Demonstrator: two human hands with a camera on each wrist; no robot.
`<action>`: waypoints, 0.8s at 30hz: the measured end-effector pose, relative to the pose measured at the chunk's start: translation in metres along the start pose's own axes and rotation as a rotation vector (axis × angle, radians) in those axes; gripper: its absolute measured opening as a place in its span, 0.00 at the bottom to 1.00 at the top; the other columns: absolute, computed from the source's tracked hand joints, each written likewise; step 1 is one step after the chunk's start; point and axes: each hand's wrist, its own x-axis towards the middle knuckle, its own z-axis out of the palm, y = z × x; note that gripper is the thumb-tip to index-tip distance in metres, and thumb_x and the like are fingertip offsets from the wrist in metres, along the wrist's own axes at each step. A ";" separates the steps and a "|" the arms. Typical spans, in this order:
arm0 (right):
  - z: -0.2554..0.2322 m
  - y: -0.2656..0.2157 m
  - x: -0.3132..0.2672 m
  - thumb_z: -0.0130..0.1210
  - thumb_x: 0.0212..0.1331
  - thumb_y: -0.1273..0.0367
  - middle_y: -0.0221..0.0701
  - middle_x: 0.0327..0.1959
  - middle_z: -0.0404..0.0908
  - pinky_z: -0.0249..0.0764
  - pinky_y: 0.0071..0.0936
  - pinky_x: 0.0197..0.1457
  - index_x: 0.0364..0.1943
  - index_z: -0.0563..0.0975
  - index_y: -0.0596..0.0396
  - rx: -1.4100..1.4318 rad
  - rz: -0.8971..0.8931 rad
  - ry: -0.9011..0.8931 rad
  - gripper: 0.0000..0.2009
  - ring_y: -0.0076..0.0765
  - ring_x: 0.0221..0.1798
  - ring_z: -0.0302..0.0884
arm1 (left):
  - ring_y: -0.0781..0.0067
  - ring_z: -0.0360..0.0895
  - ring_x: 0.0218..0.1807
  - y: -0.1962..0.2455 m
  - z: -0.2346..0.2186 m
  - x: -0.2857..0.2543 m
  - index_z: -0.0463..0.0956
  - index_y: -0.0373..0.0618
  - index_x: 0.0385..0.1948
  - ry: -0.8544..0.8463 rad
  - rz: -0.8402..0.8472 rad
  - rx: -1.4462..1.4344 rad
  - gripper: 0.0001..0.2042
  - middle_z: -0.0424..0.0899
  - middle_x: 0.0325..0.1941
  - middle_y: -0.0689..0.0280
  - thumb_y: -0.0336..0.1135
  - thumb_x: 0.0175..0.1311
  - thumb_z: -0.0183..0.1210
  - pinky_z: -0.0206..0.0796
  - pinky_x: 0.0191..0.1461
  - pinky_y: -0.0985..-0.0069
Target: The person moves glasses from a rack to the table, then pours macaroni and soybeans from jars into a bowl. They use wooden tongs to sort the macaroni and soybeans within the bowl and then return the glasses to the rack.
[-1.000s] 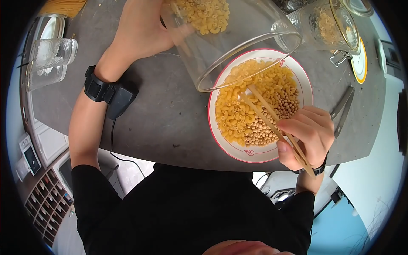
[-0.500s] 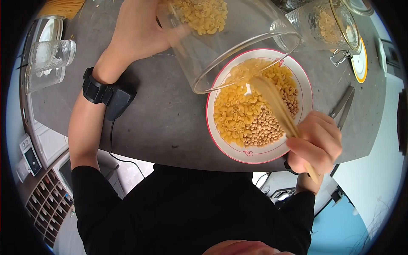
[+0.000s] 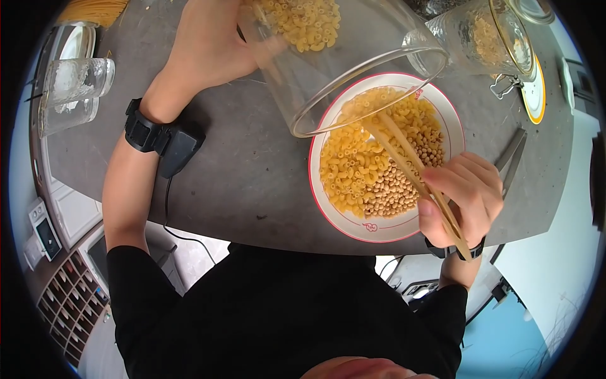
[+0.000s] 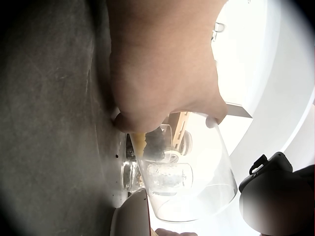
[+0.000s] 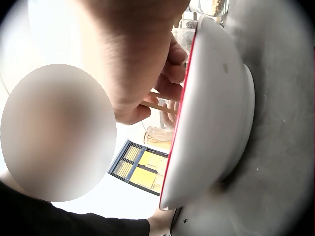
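My left hand (image 3: 211, 47) grips a large clear glass jar (image 3: 363, 38) lying tilted, macaroni (image 3: 309, 25) heaped toward its bottom end. The jar's mouth overhangs the far left part of a white bowl with a red rim (image 3: 341, 228). Inside the bowl lie macaroni (image 3: 347, 161) and, toward the near right, round tan beans (image 3: 388, 192). A pair of wooden chopsticks (image 3: 410, 170) is held in my right hand (image 3: 467, 199), the tips among the macaroni just below the jar's mouth. In the right wrist view the bowl's wall (image 5: 211, 118) hides those tips.
Scissors (image 3: 511, 158) lie right of the bowl. A clip-top glass jar (image 3: 483, 41) and a yellow-rimmed plate (image 3: 536, 95) stand at the back right. Drinking glasses (image 3: 76, 82) stand at the far left, with spaghetti (image 3: 95, 9) behind them.
The chopsticks' tips swept through the macaroni and now sit slightly farther forward, under the jar's mouth. My right hand has shifted a little right. The left hand and jar stay nearly still.
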 end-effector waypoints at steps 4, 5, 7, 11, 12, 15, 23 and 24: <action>0.010 0.004 -0.004 0.64 0.50 0.73 0.25 0.17 0.73 0.60 0.25 0.17 0.39 0.83 0.55 -0.024 -0.067 0.012 0.11 0.28 0.14 0.67 | 0.42 0.63 0.75 0.002 -0.002 0.001 0.63 0.45 0.69 -0.011 -0.006 0.023 0.39 0.66 0.74 0.47 0.41 0.55 0.73 0.55 0.77 0.50; 0.010 0.003 -0.005 0.64 0.50 0.73 0.25 0.17 0.73 0.60 0.25 0.17 0.39 0.83 0.55 -0.022 -0.069 0.012 0.11 0.28 0.14 0.67 | 0.42 0.63 0.75 0.003 -0.003 0.002 0.63 0.45 0.69 -0.026 -0.014 0.025 0.39 0.66 0.74 0.47 0.41 0.54 0.73 0.55 0.77 0.50; 0.012 0.002 -0.006 0.64 0.46 0.74 0.23 0.16 0.69 0.59 0.24 0.17 0.39 0.84 0.51 -0.058 -0.084 0.014 0.13 0.27 0.14 0.66 | 0.42 0.63 0.75 0.003 -0.004 0.002 0.63 0.45 0.68 -0.042 -0.022 0.026 0.39 0.66 0.74 0.47 0.41 0.54 0.73 0.55 0.77 0.50; 0.008 0.001 -0.008 0.64 0.42 0.74 0.22 0.16 0.66 0.58 0.23 0.18 0.38 0.84 0.49 -0.035 -0.061 -0.028 0.14 0.26 0.15 0.64 | 0.42 0.62 0.75 0.000 0.002 0.000 0.63 0.45 0.69 0.009 0.003 -0.014 0.40 0.66 0.74 0.47 0.40 0.54 0.74 0.54 0.77 0.49; 0.009 0.000 -0.008 0.64 0.43 0.75 0.22 0.16 0.65 0.57 0.23 0.17 0.37 0.83 0.49 0.005 -0.046 0.027 0.13 0.25 0.14 0.63 | 0.42 0.62 0.75 0.000 0.002 -0.001 0.63 0.45 0.69 0.010 -0.011 -0.031 0.40 0.66 0.74 0.47 0.40 0.53 0.74 0.54 0.77 0.49; 0.006 -0.001 -0.008 0.62 0.48 0.75 0.21 0.15 0.66 0.55 0.23 0.15 0.36 0.82 0.48 0.129 -0.031 0.106 0.10 0.23 0.12 0.62 | 0.42 0.62 0.75 0.000 0.000 0.000 0.63 0.45 0.69 -0.002 -0.014 -0.031 0.40 0.66 0.74 0.47 0.40 0.54 0.74 0.54 0.77 0.49; 0.013 0.000 -0.008 0.64 0.67 0.59 0.29 0.20 0.80 0.59 0.24 0.14 0.45 0.77 0.56 0.279 0.023 0.273 0.16 0.26 0.12 0.70 | 0.42 0.63 0.75 0.002 0.001 0.001 0.63 0.45 0.69 0.008 0.009 0.008 0.40 0.66 0.73 0.46 0.41 0.54 0.74 0.55 0.77 0.49; 0.010 0.004 -0.009 0.62 0.67 0.60 0.29 0.19 0.81 0.61 0.26 0.14 0.44 0.77 0.59 0.277 -0.033 0.237 0.16 0.27 0.12 0.70 | 0.41 0.63 0.75 0.003 0.001 0.001 0.63 0.45 0.69 0.010 0.008 0.012 0.40 0.66 0.73 0.46 0.41 0.54 0.74 0.55 0.77 0.49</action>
